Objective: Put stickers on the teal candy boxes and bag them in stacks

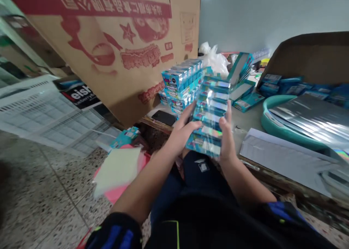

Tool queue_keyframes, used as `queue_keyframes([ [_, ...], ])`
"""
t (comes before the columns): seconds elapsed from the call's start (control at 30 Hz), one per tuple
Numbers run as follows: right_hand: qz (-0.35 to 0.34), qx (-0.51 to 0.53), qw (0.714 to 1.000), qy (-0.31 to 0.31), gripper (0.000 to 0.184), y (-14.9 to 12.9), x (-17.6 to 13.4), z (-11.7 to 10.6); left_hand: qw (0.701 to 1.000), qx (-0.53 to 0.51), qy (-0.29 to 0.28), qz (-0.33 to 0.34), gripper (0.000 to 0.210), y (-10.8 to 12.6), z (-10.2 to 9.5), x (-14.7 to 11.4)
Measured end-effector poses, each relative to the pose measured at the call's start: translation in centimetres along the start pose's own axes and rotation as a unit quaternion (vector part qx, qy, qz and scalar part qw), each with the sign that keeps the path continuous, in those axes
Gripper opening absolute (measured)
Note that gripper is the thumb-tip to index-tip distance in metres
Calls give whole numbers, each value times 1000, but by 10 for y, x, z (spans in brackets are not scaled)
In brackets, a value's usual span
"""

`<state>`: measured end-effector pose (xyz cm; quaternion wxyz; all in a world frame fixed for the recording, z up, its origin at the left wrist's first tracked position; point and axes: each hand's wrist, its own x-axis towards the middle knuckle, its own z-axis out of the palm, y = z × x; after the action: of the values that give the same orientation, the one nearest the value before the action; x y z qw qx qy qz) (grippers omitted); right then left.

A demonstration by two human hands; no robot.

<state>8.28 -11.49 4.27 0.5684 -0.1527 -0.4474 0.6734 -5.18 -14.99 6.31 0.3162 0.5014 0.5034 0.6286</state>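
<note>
A clear-wrapped pack of blue candy boxes (208,112) is held tilted above my lap, its film shining. My left hand (187,123) grips its left side, thumb lying over the front. On the opposite side my right hand (227,138) is closed round the edge, thumb pressed to the film. Just behind the pack stand stacked blue packs (177,83) marked "CARAMELO MACIZO", partly hidden by it. A black phone (164,117) lies on the table edge near my left hand. More flat blue cartons (241,90) are behind my right hand.
A large printed cardboard box (122,41) rises at the left. On the right stand a teal basin (268,112) with silvery sheets (308,112), a white sheet (283,158), and an open carton (313,56) of blue boxes. Pale plastic sheets (120,169) lie low at the left over something pink.
</note>
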Motion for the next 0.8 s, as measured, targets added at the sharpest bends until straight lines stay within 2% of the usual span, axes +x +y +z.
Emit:
queue_keyframes([
  [0.13, -26, 19, 999, 32, 79, 3, 69, -14, 996, -87, 0, -16, 54, -16, 24, 69],
  [0.2, -19, 25, 998, 54, 84, 15, 100, -19, 996, -78, 24, 39, 39, -22, 28, 90],
  [0.27, -23, -1, 998, 63, 89, 32, 124, -22, 990, -8, 45, 132, 28, -27, 26, 102],
  [0.33, -48, -67, 995, 59, 88, 50, 139, -23, 967, 103, 53, 225, 26, -33, 20, 108],
  [0.43, -73, -135, 987, 55, 79, 72, 144, -24, 918, 245, 57, 307, 27, -49, 7, 109],
  [0.6, -91, -103, 980, 143, 64, 86, 138, -19, 842, 371, 46, 388, 28, -78, -7, 112],
  [0.7, -96, -94, 972, 191, 61, 89, 140, -15, 805, 427, 60, 407, 28, -80, -6, 112],
  [0.8, -92, -98, 972, 193, 58, 96, 141, -22, 775, 453, 99, 429, 31, -75, -7, 100],
])
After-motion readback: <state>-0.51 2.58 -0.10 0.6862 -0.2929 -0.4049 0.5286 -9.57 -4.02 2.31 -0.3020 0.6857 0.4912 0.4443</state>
